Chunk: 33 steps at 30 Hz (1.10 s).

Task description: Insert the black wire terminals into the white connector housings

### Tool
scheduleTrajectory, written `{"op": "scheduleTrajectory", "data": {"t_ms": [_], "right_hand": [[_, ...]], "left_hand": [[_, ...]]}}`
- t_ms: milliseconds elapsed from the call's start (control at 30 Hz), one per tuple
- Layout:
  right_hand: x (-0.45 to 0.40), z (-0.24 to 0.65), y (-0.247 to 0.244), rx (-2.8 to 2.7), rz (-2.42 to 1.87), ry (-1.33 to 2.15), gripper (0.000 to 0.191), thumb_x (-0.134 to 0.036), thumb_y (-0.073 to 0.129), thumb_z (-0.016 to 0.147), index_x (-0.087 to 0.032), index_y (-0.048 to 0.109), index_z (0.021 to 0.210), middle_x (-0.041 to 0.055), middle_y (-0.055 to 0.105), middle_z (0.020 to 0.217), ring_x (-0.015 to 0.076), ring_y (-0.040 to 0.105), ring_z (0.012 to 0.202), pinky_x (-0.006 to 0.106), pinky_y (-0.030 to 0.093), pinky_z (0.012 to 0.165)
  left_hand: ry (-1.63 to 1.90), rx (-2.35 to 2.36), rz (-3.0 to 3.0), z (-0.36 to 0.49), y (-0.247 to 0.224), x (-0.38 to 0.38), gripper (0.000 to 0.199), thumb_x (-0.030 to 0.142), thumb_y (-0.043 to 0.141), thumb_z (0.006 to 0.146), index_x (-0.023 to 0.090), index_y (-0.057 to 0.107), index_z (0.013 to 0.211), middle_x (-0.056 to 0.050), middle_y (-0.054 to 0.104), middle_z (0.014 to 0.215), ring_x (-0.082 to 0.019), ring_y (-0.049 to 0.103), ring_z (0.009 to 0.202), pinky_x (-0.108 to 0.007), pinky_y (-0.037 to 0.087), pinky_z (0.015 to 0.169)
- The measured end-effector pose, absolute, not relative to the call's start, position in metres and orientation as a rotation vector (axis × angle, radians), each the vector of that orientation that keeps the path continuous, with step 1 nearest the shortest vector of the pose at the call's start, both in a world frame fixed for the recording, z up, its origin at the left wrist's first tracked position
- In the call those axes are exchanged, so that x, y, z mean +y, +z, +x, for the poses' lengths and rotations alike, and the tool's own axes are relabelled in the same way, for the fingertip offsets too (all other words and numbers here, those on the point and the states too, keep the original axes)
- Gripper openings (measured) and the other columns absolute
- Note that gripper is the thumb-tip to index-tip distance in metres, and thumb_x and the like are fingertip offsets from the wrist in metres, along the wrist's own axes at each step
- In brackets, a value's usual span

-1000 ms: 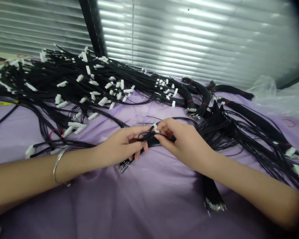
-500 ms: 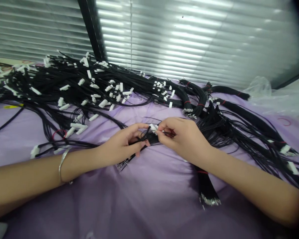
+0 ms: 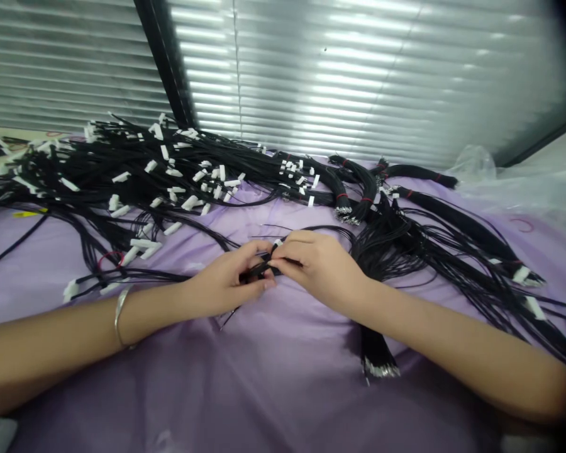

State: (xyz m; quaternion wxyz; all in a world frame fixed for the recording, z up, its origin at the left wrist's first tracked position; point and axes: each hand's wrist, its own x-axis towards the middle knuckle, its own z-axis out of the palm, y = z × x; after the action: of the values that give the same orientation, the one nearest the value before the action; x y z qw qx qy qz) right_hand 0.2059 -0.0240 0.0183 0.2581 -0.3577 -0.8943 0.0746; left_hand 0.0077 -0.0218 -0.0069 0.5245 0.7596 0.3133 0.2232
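Note:
In the middle of the head view, my left hand is curled around several thin black wires, with a few bare ends poking out below it. Close against it, my right hand pinches at the same wires with thumb and forefinger. Between the hands a small white connector shows at the fingertips, partly hidden. Under my right forearm lies a black wire bundle with silvery terminals at its near end.
A large heap of black cables with white connectors spreads across the back left. Tied bundles lie at the right, near clear plastic. Purple sheeting covers the table. Window blinds rise behind.
My right hand has moved left and closer to my left hand. The white connector, plainer before, is now mostly covered by fingers. The view has shifted slightly.

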Motion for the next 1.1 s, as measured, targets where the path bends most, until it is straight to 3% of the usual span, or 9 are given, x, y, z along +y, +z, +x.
{"op": "scheduleTrajectory", "data": {"t_ms": [200, 367, 467, 600, 733, 800, 933, 1000, 1100], "right_hand": [[-0.02, 0.209, 0.023, -2.441, -0.98, 0.318, 0.016, -0.013, 0.057, 0.083, -0.013, 0.069, 0.072, 0.0033, 0.064, 0.07, 0.0116, 0.056, 0.067, 0.023, 0.042, 0.064], [-0.019, 0.212, 0.034, -2.461, -0.976, 0.366, 0.021, -0.007, 0.051, 0.081, -0.013, 0.068, 0.092, 0.0062, 0.066, 0.088, 0.0136, 0.06, 0.079, 0.025, 0.046, 0.075], [-0.019, 0.222, 0.047, -2.436, -1.131, 0.321, 0.022, -0.018, 0.055, 0.084, -0.011, 0.062, 0.103, 0.0088, 0.065, 0.098, 0.0164, 0.061, 0.086, 0.029, 0.048, 0.079], [-0.024, 0.238, 0.064, -2.627, -1.31, 0.375, 0.047, -0.047, 0.062, 0.08, -0.016, 0.056, 0.115, 0.01, 0.064, 0.108, 0.0244, 0.06, 0.097, 0.036, 0.049, 0.08], [-0.028, 0.24, 0.064, -2.801, -1.351, 0.438, 0.067, -0.041, 0.069, 0.074, -0.014, 0.047, 0.132, 0.0161, 0.058, 0.125, 0.0305, 0.058, 0.107, 0.041, 0.049, 0.085], [-0.025, 0.238, 0.063, -2.814, -1.333, 0.488, 0.056, -0.033, 0.065, 0.079, -0.014, 0.05, 0.129, 0.0157, 0.06, 0.122, 0.0284, 0.06, 0.104, 0.039, 0.05, 0.084], [-0.009, 0.244, 0.068, -2.778, -1.168, 0.892, 0.029, -0.027, 0.058, 0.085, -0.019, 0.06, 0.113, 0.0062, 0.067, 0.105, 0.0179, 0.063, 0.092, 0.03, 0.049, 0.08], [0.0, 0.249, 0.067, -2.693, -1.14, 0.988, 0.033, -0.031, 0.06, 0.084, -0.019, 0.059, 0.115, 0.0037, 0.066, 0.098, 0.0154, 0.062, 0.086, 0.028, 0.049, 0.076], [0.009, 0.252, 0.057, -2.662, -1.085, 0.854, 0.047, -0.035, 0.063, 0.082, -0.018, 0.054, 0.124, 0.0054, 0.062, 0.101, 0.0164, 0.058, 0.09, 0.03, 0.049, 0.077]], "left_hand": [[0.531, 0.779, 1.55, 0.009, -0.003, -0.017, 0.027, 0.03, 0.043, 0.091, 0.018, 0.046, 0.115, -0.004, 0.062, 0.091, -0.009, 0.055, 0.055, -0.019, 0.04, 0.04], [0.587, 0.808, 1.425, 0.01, 0.0, -0.014, 0.027, 0.036, 0.049, 0.09, 0.016, 0.054, 0.107, -0.001, 0.06, 0.08, -0.007, 0.051, 0.049, -0.016, 0.04, 0.037], [0.565, 0.83, 1.438, 0.01, -0.001, -0.014, 0.023, 0.034, 0.053, 0.089, 0.015, 0.057, 0.102, 0.002, 0.056, 0.072, -0.004, 0.043, 0.044, -0.014, 0.037, 0.037], [0.593, 0.829, 1.4, 0.011, -0.002, -0.013, 0.021, 0.033, 0.052, 0.089, 0.015, 0.057, 0.099, 0.003, 0.054, 0.071, -0.003, 0.04, 0.043, -0.013, 0.036, 0.037], [0.608, 0.797, 1.383, 0.01, -0.002, -0.013, 0.017, 0.032, 0.051, 0.09, 0.016, 0.056, 0.094, 0.003, 0.054, 0.072, -0.003, 0.04, 0.043, -0.013, 0.034, 0.036], [0.607, 0.79, 1.385, 0.01, -0.002, -0.013, 0.018, 0.032, 0.051, 0.09, 0.016, 0.056, 0.093, 0.002, 0.055, 0.073, -0.003, 0.041, 0.043, -0.013, 0.034, 0.037], [0.62, 0.777, 1.363, 0.009, -0.002, -0.012, 0.018, 0.033, 0.051, 0.09, 0.015, 0.055, 0.09, 0.003, 0.053, 0.071, -0.002, 0.038, 0.043, -0.012, 0.031, 0.037], [0.631, 0.773, 1.352, 0.009, -0.003, -0.012, 0.019, 0.033, 0.051, 0.09, 0.015, 0.054, 0.086, 0.003, 0.052, 0.07, -0.001, 0.037, 0.042, -0.012, 0.03, 0.037], [0.647, 0.77, 1.35, 0.009, -0.004, -0.012, 0.02, 0.034, 0.05, 0.091, 0.015, 0.053, 0.085, 0.003, 0.051, 0.069, -0.002, 0.035, 0.042, -0.012, 0.028, 0.036]]}}
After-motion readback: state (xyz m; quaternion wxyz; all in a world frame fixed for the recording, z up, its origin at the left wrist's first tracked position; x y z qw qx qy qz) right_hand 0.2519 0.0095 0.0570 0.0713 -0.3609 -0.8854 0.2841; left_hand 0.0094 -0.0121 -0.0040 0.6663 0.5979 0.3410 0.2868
